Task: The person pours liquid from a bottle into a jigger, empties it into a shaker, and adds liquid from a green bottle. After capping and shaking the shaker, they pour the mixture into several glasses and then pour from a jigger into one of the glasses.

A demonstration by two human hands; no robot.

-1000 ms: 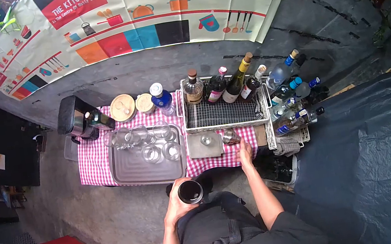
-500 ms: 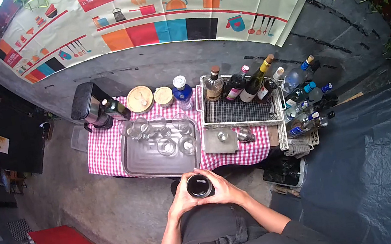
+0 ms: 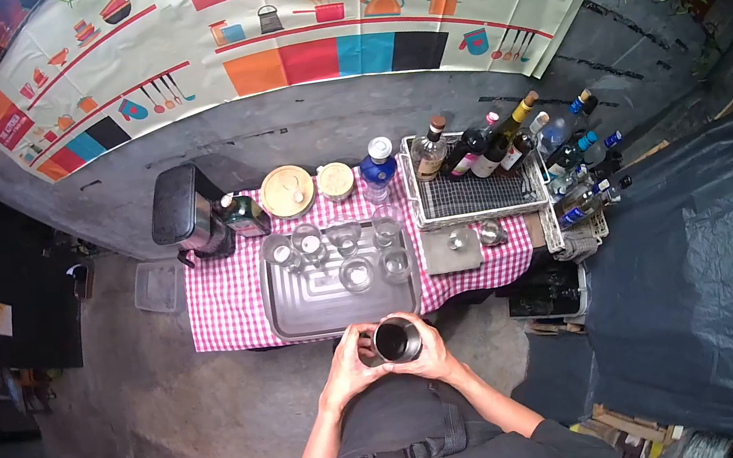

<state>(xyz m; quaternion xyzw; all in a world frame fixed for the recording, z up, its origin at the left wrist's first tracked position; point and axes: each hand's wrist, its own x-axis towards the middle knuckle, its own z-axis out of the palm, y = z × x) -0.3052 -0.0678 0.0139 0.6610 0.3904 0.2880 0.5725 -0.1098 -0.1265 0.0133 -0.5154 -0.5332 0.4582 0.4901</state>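
Close in front of my body, I hold a round metal cup (image 3: 412, 337) between both hands, its open mouth facing up and its inside dark. My left hand (image 3: 349, 368) curls its fingers against the cup's left side. Around the right side wraps my right hand (image 3: 431, 351), with the thumb and palm on the wall. Just beyond the cup lies a grey metal tray (image 3: 332, 313), bearing several clear glasses (image 3: 356, 273) toward its back and right.
A checked cloth (image 3: 226, 310) covers the table. At its back stand a black coffee maker (image 3: 185, 207), a dark bottle (image 3: 245, 214), round wooden lids (image 3: 288, 190) and a blue bottle (image 3: 378, 171). Rightward, a white basket (image 3: 481, 211) holds bottles; a grey cloth (image 3: 452, 260) lies before it.
The cup has tilted, showing more of its metal inner wall. My left fingers have shifted on its side. The whole view has swung slightly left.
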